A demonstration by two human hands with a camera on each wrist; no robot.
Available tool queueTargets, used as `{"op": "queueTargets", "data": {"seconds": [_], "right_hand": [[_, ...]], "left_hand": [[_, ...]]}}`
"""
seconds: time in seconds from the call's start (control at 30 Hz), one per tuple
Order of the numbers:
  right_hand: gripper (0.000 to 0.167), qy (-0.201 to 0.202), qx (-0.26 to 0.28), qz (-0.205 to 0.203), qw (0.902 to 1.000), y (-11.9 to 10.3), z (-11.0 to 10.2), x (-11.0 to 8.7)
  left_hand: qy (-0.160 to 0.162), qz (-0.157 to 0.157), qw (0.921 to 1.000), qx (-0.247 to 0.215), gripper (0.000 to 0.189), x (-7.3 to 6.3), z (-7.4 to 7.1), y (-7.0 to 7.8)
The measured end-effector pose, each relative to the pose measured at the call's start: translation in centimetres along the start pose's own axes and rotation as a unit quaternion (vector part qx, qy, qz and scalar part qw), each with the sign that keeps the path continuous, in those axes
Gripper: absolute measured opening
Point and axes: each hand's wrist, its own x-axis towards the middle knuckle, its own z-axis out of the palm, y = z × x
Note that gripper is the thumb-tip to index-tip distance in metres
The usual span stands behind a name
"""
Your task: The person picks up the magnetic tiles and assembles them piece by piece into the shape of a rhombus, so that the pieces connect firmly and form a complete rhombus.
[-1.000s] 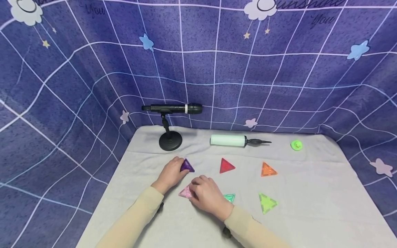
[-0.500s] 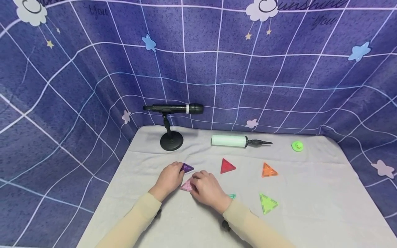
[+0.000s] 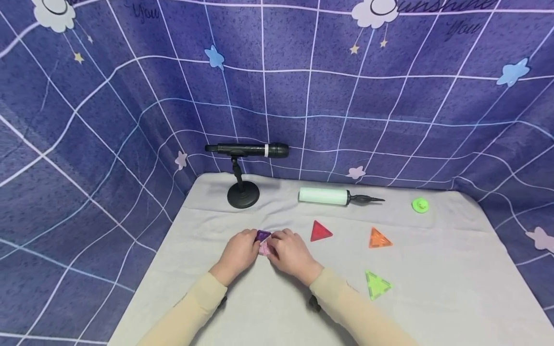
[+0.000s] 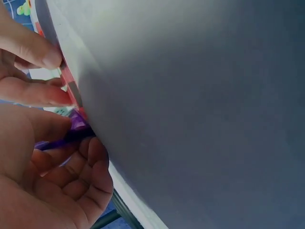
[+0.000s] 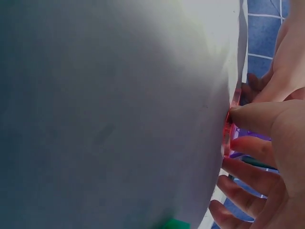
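My left hand [image 3: 239,252] pinches a purple translucent triangle tile [image 3: 262,235] between thumb and fingers, as the left wrist view also shows. From the other side, my right hand [image 3: 295,255] grips a pink triangle tile [image 3: 265,248]. The two tiles lie edge against edge or very close on the white cloth; whether they touch is hard to tell. Fingers cover part of each tile. In the right wrist view the pink tile looks reddish between thumb and finger. A corner of a green tile [image 5: 176,224] shows at the bottom there; the right arm hides it in the head view.
To the right lie a red triangle [image 3: 320,231], an orange triangle [image 3: 380,238] and a lime triangle [image 3: 377,285]. Along the back stand a black microphone on a stand [image 3: 243,194], a pale green hand pump [image 3: 323,196] and a small green disc [image 3: 420,205].
The right hand has moved the pink tile up toward the purple one, closing the gap between them. The purple tile has turned slightly in the left hand. The teal tile is now hidden.
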Motion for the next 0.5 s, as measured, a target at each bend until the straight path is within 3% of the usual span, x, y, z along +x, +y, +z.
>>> {"op": "queueTargets", "data": {"seconds": [0.5], "right_hand": [[0.025, -0.009, -0.009, -0.012, 0.9998, 0.82, 0.34, 0.85]], "left_hand": [[0.007, -0.006, 0.9999, 0.005, 0.013, -0.43, -0.09, 0.07]]}}
